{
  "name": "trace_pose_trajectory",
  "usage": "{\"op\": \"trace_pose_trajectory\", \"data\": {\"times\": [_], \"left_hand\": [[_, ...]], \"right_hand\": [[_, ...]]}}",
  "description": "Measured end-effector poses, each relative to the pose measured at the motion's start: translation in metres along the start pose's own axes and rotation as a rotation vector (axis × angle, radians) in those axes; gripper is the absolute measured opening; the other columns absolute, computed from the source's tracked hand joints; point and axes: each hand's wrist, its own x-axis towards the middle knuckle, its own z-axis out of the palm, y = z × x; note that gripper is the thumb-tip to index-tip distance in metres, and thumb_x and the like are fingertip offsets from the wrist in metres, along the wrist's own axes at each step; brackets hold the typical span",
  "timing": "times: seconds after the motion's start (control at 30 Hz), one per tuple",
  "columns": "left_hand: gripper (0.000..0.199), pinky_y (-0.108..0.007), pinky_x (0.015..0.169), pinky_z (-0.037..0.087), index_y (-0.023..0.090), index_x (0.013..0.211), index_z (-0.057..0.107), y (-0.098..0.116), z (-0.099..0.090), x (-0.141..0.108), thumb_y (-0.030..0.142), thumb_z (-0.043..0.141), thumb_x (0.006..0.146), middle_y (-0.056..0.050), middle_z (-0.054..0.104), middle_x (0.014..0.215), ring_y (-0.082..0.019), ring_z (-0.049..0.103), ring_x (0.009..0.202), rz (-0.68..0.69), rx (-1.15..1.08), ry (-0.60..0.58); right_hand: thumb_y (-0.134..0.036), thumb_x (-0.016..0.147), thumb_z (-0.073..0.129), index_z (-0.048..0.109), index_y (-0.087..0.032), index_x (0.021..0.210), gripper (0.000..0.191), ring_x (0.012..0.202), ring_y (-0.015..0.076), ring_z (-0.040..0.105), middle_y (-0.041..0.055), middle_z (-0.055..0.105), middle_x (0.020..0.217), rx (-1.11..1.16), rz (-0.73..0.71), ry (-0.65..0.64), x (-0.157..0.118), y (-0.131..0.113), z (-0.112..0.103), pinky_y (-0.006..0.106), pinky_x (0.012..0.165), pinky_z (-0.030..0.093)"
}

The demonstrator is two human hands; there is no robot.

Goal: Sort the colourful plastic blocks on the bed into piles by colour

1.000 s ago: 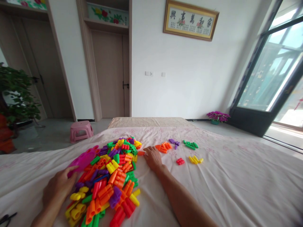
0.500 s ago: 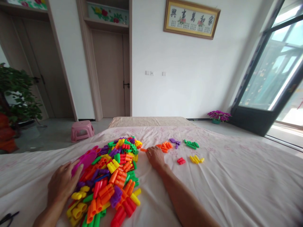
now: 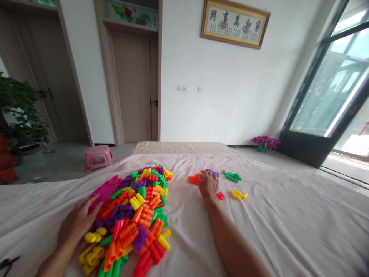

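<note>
A large pile of coloured plastic pieces (image 3: 135, 219) lies on the pale cloth (image 3: 259, 231). At its left edge my left hand (image 3: 77, 217) is closed on a magenta piece (image 3: 105, 190). My right hand (image 3: 208, 183) is over the small orange group (image 3: 193, 179), its fingers bent down; what they hold, if anything, is hidden. Just behind it lie purple pieces (image 3: 212, 171), partly covered. Red pieces (image 3: 220, 196) are beside the right wrist. Farther right are small groups of green pieces (image 3: 232, 176) and yellow pieces (image 3: 238, 194).
A pink stool (image 3: 98, 157) stands on the floor beyond the cloth at left. Potted purple flowers (image 3: 265, 142) are by the glass door at right. A dark thin object (image 3: 9, 263) lies at the lower left corner. A leafy plant (image 3: 23, 111) stands at far left.
My right hand has moved right, from the left side of the orange group to over its right side. The orange piece at its fingertips no longer shows separately. My left hand stays at the magenta piece.
</note>
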Motion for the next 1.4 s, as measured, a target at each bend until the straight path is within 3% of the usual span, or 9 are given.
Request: {"op": "trace_pose_trajectory", "data": {"times": [0.17,0.3,0.47,0.6,0.77,0.97,1.17,1.3,1.4], "left_hand": [[0.057,-0.039,0.11,0.042,0.016,0.134,0.06,0.005,-0.001,-0.002,0.051,0.036,0.095,-0.014,0.061,0.14,-0.027,0.057,0.128,0.008,-0.033,-0.014],[0.058,-0.038,0.113,0.04,0.013,0.125,0.065,0.009,-0.002,-0.003,0.052,0.035,0.094,-0.015,0.066,0.133,-0.027,0.059,0.126,0.096,-0.055,0.07],[0.056,-0.042,0.118,0.036,0.016,0.119,0.068,0.011,0.001,-0.001,0.054,0.038,0.09,-0.015,0.067,0.131,-0.028,0.058,0.128,0.248,-0.199,0.196],[0.053,-0.044,0.119,0.036,0.021,0.121,0.069,0.017,0.001,-0.003,0.056,0.043,0.09,-0.01,0.068,0.133,-0.026,0.058,0.13,0.309,-0.315,0.176],[0.056,-0.044,0.118,0.039,0.023,0.126,0.069,0.025,-0.002,-0.006,0.057,0.039,0.093,-0.008,0.068,0.134,-0.024,0.06,0.128,0.297,-0.477,-0.006],[0.062,-0.044,0.12,0.036,0.019,0.128,0.069,0.019,0.001,-0.003,0.06,0.037,0.093,-0.01,0.065,0.138,-0.025,0.056,0.133,0.244,-0.644,-0.081],[0.061,-0.045,0.118,0.038,0.019,0.117,0.074,0.024,-0.006,-0.006,0.064,0.044,0.088,-0.011,0.069,0.131,-0.026,0.06,0.128,0.194,-0.659,-0.049],[0.062,-0.045,0.116,0.041,0.019,0.113,0.075,0.029,-0.014,-0.011,0.065,0.043,0.087,-0.01,0.072,0.127,-0.028,0.061,0.127,0.119,-0.672,-0.054],[0.06,-0.046,0.115,0.041,0.019,0.113,0.075,0.03,-0.017,-0.013,0.064,0.045,0.088,-0.009,0.073,0.125,-0.028,0.061,0.126,0.088,-0.682,-0.051]], "right_hand": [[-0.017,0.095,0.048,0.071,-0.024,0.118,0.034,0.112,0.0259,0.05,0.0078,0.07,0.118,0.138,-0.231,0.035,-0.012,-0.018,0.003,0.037,0.098,0.032],[-0.015,0.094,0.049,0.07,-0.025,0.12,0.034,0.114,0.0239,0.052,0.0064,0.069,0.122,0.221,-0.47,-0.088,-0.032,-0.051,0.004,0.037,0.097,0.036],[-0.013,0.094,0.048,0.063,-0.028,0.132,0.043,0.13,0.0221,0.045,0.003,0.056,0.146,0.227,-0.673,-0.242,-0.049,-0.077,0.007,0.038,0.105,0.035],[-0.015,0.095,0.045,0.064,-0.029,0.13,0.043,0.135,0.0216,0.043,0.0013,0.045,0.156,0.164,-0.704,-0.366,-0.049,-0.08,0.011,0.038,0.11,0.033],[-0.016,0.096,0.04,0.057,-0.027,0.14,0.048,0.134,0.0234,0.045,0.0026,0.04,0.159,0.103,-0.689,-0.441,-0.046,-0.082,0.013,0.037,0.107,0.037],[-0.016,0.098,0.037,0.057,-0.026,0.139,0.046,0.125,0.0223,0.053,0.0059,0.048,0.152,0.115,-0.66,-0.406,-0.048,-0.084,0.012,0.034,0.104,0.04],[-0.006,0.091,0.041,0.065,-0.022,0.129,0.048,0.117,0.0204,0.056,0.0086,0.06,0.135,0.187,-0.58,-0.331,-0.048,-0.078,0.013,0.031,0.1,0.043],[-0.002,0.085,0.045,0.07,-0.025,0.125,0.052,0.129,0.0222,0.048,0.0071,0.053,0.146,0.213,-0.564,-0.302,-0.048,-0.074,0.014,0.034,0.107,0.039],[-0.004,0.086,0.045,0.067,-0.028,0.128,0.053,0.137,0.0231,0.041,0.0051,0.045,0.154,0.22,-0.637,-0.338,-0.047,-0.075,0.016,0.037,0.11,0.036]]}}
